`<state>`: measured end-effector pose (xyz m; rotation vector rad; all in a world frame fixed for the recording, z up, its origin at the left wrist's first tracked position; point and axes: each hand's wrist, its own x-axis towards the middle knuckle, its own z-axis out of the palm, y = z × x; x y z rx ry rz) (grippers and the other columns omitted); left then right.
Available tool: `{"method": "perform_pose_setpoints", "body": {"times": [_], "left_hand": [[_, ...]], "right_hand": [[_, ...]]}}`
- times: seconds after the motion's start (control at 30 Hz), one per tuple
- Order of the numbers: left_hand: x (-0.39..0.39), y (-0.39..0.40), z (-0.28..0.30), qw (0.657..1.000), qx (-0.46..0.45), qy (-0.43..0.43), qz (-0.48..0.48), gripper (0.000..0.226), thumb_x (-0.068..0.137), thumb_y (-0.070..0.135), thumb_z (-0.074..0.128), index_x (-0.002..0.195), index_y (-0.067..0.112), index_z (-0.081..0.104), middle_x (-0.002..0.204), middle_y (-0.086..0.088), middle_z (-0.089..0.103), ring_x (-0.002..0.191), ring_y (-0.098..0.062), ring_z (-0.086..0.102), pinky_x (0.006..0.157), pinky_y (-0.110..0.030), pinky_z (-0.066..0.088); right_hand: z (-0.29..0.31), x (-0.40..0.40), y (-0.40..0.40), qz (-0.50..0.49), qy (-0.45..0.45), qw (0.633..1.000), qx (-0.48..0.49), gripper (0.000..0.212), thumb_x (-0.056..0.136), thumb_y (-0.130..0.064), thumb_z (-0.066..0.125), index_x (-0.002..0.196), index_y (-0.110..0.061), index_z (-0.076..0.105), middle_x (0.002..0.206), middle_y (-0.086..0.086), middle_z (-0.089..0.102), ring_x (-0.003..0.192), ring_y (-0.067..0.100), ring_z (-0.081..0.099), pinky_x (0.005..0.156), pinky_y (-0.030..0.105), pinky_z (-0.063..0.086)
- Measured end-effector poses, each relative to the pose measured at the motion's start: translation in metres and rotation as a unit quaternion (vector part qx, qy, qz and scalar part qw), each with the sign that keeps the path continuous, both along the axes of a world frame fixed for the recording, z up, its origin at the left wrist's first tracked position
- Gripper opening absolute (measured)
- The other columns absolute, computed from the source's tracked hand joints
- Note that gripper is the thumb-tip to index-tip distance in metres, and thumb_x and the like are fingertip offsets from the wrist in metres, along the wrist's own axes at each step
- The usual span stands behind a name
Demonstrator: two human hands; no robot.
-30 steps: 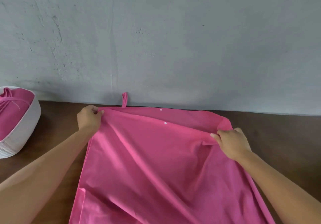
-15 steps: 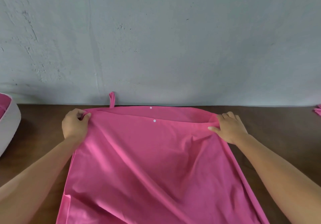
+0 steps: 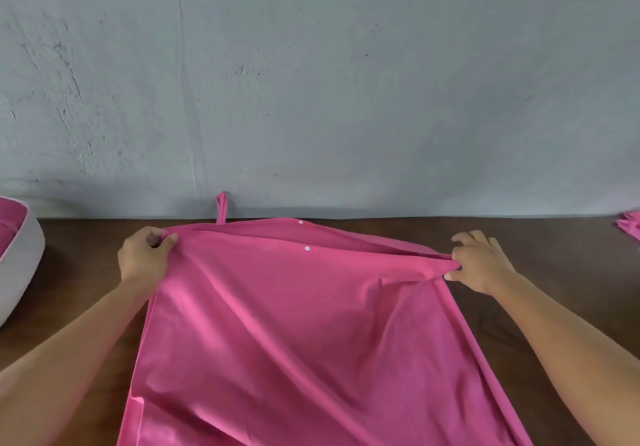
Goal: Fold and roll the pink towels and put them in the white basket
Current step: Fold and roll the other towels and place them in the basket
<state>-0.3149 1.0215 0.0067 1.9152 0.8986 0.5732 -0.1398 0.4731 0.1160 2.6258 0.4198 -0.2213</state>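
Note:
A large pink towel [image 3: 294, 324] lies spread on the brown table, its far edge near the wall, with a hanging loop [image 3: 221, 206] sticking up and two white snaps. My left hand [image 3: 145, 255] pinches the towel's upper layer at its far left corner. My right hand [image 3: 481, 262] pinches the upper layer at the far right corner, lifted slightly off the lower layer. The white basket [image 3: 20, 262] sits at the left edge, partly out of view, with pink towel inside it.
A grey concrete wall [image 3: 311, 82] rises right behind the table [image 3: 571, 272]. Another bit of pink cloth [image 3: 630, 226] shows at the far right edge of the table.
Both hands have pulled the towel's top layer outward, the right hand moving right. The view has shifted slightly, and the basket sits further toward the left edge.

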Motion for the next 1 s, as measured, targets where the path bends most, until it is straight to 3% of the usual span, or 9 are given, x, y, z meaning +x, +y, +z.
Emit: {"method": "perform_pose_setpoints", "body": {"times": [0.07, 0.13, 0.33, 0.47, 0.57, 0.67, 0.8, 1.0], "left_hand": [[-0.003, 0.001, 0.003, 1.0, -0.011, 0.002, 0.007, 0.015, 0.093, 0.023, 0.073, 0.097, 0.009, 0.071, 0.097, -0.007, 0.067, 0.094, -0.021, 0.058, 0.086, -0.033, 0.042], [-0.008, 0.001, 0.006, 1.0, -0.013, 0.001, 0.011, 0.015, 0.092, 0.024, 0.075, 0.096, 0.01, 0.071, 0.096, -0.008, 0.068, 0.093, -0.022, 0.06, 0.085, -0.034, 0.043], [-0.032, -0.004, 0.022, 1.0, -0.01, -0.018, 0.007, 0.013, 0.09, 0.024, 0.077, 0.09, 0.011, 0.073, 0.09, -0.008, 0.072, 0.087, -0.03, 0.066, 0.083, -0.039, 0.05], [-0.061, -0.014, 0.036, 0.999, -0.01, -0.037, 0.007, 0.013, 0.093, 0.025, 0.073, 0.092, 0.012, 0.073, 0.092, -0.008, 0.073, 0.084, -0.026, 0.066, 0.083, -0.039, 0.051], [-0.086, -0.029, 0.05, 0.999, -0.005, -0.044, 0.012, 0.013, 0.093, 0.025, 0.072, 0.091, 0.012, 0.073, 0.087, -0.007, 0.073, 0.085, -0.026, 0.068, 0.084, -0.037, 0.049], [-0.114, -0.051, 0.063, 0.999, -0.001, -0.045, 0.022, 0.012, 0.094, 0.023, 0.072, 0.093, 0.011, 0.073, 0.086, -0.009, 0.073, 0.084, -0.027, 0.069, 0.083, -0.036, 0.049], [-0.154, -0.084, 0.076, 0.998, 0.018, -0.04, 0.041, 0.014, 0.095, 0.022, 0.071, 0.095, 0.008, 0.073, 0.086, -0.014, 0.072, 0.08, -0.029, 0.065, 0.079, -0.038, 0.049], [-0.217, -0.138, 0.091, 0.997, 0.028, -0.034, 0.064, 0.01, 0.096, 0.023, 0.069, 0.098, 0.014, 0.073, 0.088, -0.007, 0.07, 0.083, -0.024, 0.062, 0.084, -0.035, 0.044]], "right_hand": [[-0.001, -0.006, -0.005, 0.014, -0.013, 0.999, 0.031, 0.023, 0.093, -0.045, 0.067, 0.103, -0.024, 0.073, 0.117, -0.007, 0.063, 0.116, 0.016, 0.05, 0.098, 0.035, 0.041], [-0.001, -0.012, -0.01, 0.016, -0.036, 0.996, 0.085, 0.013, 0.096, -0.036, 0.068, 0.095, -0.024, 0.072, 0.095, -0.009, 0.063, 0.096, 0.013, 0.055, 0.087, 0.032, 0.046], [0.004, -0.03, -0.027, 0.02, -0.067, 0.982, 0.178, 0.017, 0.096, -0.025, 0.068, 0.081, -0.026, 0.061, 0.082, -0.007, 0.057, 0.084, 0.017, 0.054, 0.073, 0.034, 0.041], [0.01, -0.044, -0.045, 0.049, -0.091, 0.977, 0.185, 0.014, 0.099, -0.024, 0.064, 0.085, -0.021, 0.064, 0.081, -0.006, 0.059, 0.082, 0.017, 0.054, 0.074, 0.035, 0.044], [0.013, -0.057, -0.064, 0.086, -0.105, 0.974, 0.181, 0.01, 0.1, -0.017, 0.061, 0.1, -0.021, 0.07, 0.088, -0.006, 0.061, 0.086, 0.015, 0.054, 0.076, 0.032, 0.044], [0.012, -0.072, -0.086, 0.137, -0.114, 0.968, 0.176, 0.028, 0.098, -0.009, 0.061, 0.122, -0.02, 0.07, 0.099, -0.003, 0.065, 0.095, 0.018, 0.058, 0.082, 0.032, 0.048], [0.013, -0.096, -0.113, 0.186, -0.112, 0.965, 0.149, 0.027, 0.105, -0.024, 0.051, 0.127, -0.021, 0.067, 0.111, -0.003, 0.066, 0.104, 0.016, 0.059, 0.088, 0.03, 0.05], [-0.002, -0.125, -0.154, 0.206, -0.109, 0.962, 0.139, 0.031, 0.105, -0.039, 0.048, 0.123, -0.025, 0.069, 0.111, -0.007, 0.066, 0.106, 0.014, 0.06, 0.088, 0.03, 0.048]]}}
